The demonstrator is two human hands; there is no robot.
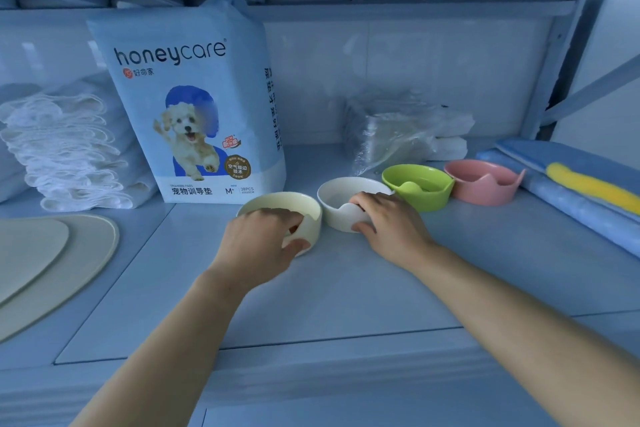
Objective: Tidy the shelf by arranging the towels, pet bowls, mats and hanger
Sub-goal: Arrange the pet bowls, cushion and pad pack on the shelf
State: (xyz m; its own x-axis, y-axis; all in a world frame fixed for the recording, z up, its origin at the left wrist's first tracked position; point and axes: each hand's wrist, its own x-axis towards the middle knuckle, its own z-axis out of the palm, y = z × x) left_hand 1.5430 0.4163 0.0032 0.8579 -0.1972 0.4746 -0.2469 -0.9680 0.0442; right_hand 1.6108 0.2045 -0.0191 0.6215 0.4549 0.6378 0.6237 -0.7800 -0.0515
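At far left of frame: white towel stack, two pale mats overlapping below it. Left of centre: honeycare pad pack upright. Centre: left hand grips near rim of cream bowl, thumb outside; right hand grips near rim of white bowl; bowls just beside each other. Right of these: green bowl, pink bowl in row. Far right: blue folded cloth under yellow item, possibly hanger.
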